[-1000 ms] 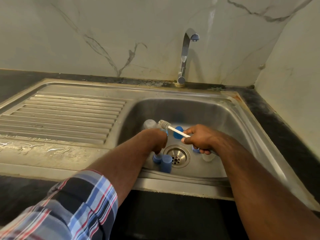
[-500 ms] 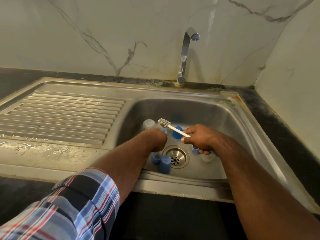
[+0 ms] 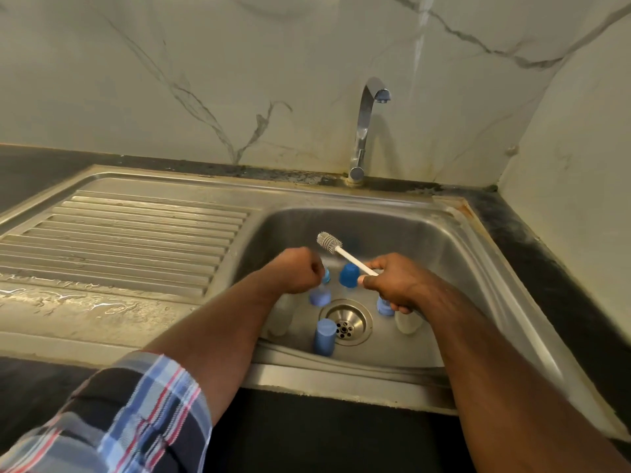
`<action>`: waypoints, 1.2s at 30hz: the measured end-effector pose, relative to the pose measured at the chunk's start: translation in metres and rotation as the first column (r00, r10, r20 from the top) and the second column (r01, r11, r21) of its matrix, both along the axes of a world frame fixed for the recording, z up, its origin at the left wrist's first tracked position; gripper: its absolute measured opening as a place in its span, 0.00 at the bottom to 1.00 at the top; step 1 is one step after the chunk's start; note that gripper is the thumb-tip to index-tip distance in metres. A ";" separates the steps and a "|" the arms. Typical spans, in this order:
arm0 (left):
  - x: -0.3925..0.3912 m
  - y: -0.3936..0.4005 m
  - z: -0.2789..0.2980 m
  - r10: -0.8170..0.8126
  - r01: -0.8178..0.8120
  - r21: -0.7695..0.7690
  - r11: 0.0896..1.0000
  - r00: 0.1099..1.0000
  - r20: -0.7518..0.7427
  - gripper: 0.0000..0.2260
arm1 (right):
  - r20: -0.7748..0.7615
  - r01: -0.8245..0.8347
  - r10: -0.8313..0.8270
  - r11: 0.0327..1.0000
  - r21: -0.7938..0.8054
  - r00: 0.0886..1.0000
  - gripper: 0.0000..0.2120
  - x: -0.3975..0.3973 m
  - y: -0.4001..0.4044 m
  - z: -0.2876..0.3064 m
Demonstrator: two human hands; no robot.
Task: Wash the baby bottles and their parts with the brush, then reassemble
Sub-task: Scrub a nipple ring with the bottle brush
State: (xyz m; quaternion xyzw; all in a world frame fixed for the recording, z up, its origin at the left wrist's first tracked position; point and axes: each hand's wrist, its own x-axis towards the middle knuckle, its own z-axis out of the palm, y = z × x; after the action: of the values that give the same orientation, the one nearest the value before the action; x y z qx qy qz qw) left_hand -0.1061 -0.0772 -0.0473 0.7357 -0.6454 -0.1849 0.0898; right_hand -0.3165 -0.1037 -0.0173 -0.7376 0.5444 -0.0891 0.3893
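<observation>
Your right hand [image 3: 392, 283] has its grip clamped on the white handle of the bottle brush [image 3: 343, 251], whose grey bristle head points up and away to the left, above the basin. Your left hand [image 3: 298, 274] is curled into a fist over the sink [image 3: 478, 254]; a blue-topped piece [image 3: 326, 275] shows just at its knuckles, but you cannot tell from here whether the fingers actually hold it. Below your hands, the bottle parts lie scattered on the basin floor around the drain strainer [image 3: 346, 320]: a blue cap [image 3: 349, 274] between your two hands, a blue ring [image 3: 320, 297] under the left fist, an upright blue cup [image 3: 324, 337] just left of the drain, and another blue piece [image 3: 385, 307] half hidden beneath your right hand, with a pale clear bottle body [image 3: 408, 324] beside it. The tap [image 3: 367, 126] stands behind the basin with no water running, and the ribbed drainboard [image 3: 129, 240] to the left carries streaks of water along its near edge. Compared with half a second ago, the brush head has lifted higher and clear of your left fist, and the clear part seen beside that fist is no longer in sight.
</observation>
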 end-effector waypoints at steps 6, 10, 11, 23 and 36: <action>0.017 -0.004 0.012 0.244 -0.553 -0.035 0.832 0.423 -0.872 0.07 | 0.178 0.042 -0.040 0.999 -0.008 0.983 0.15 0.008 0.002 0.002; 0.027 -0.007 0.017 0.252 -0.602 0.133 0.788 0.117 -0.961 0.11 | 0.211 0.033 -0.034 0.999 0.010 0.977 0.15 0.010 0.004 0.001; 0.030 -0.008 0.017 0.252 -0.602 0.157 0.783 0.076 -0.965 0.11 | 0.206 0.024 -0.025 1.000 0.009 0.978 0.15 0.011 0.004 0.001; 0.041 -0.018 0.016 0.216 -0.532 0.256 0.807 -0.137 -0.967 0.09 | -0.011 -0.069 0.069 0.958 -0.277 0.998 0.14 0.009 0.008 0.013; 0.034 -0.015 0.022 0.145 -0.504 0.184 0.844 -0.117 -0.983 0.10 | -0.218 -0.174 0.093 0.905 -0.387 0.971 0.20 0.031 0.019 0.023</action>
State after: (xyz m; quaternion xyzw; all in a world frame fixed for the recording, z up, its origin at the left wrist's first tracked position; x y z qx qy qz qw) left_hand -0.0720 -0.0922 -0.0253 0.4985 -0.1984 -0.5345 0.6530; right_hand -0.2855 -0.0842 0.0053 -0.8427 0.4978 -0.1000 0.1788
